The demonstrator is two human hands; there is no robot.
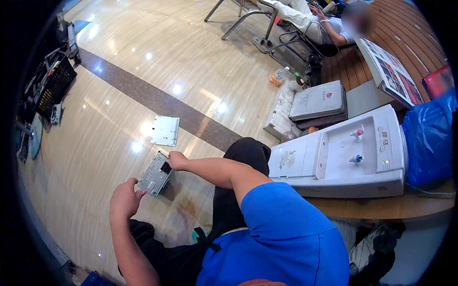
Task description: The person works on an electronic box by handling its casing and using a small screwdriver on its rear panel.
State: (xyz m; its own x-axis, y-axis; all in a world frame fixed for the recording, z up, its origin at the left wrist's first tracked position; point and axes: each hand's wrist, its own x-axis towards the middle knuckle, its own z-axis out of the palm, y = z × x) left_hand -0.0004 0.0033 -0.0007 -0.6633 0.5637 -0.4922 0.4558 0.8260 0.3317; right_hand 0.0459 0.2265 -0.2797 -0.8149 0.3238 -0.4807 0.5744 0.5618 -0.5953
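A silver metal electronics box (pixel 155 175), resembling a car stereo unit, sits low over the tiled floor in front of me, its slotted casing tilted in view. My left hand (pixel 126 198) has thumb and index finger at the box's near left end. At the far right corner, my right hand (pixel 177 160) is closed on the box beside a dark opening; some of its fingers are hidden. Just beyond lies a flat metal cover plate (pixel 164 130) with slots along one side, apart from both hands.
A white water dispenser (pixel 305 162) stands at my right, near a blue plastic bag (pixel 429 143) and a grey box (pixel 317 100). At the left is a black basket (pixel 55 78). A person (pixel 329 28) reclines on a chair at the back right, with slippers (pixel 261 45) nearby.
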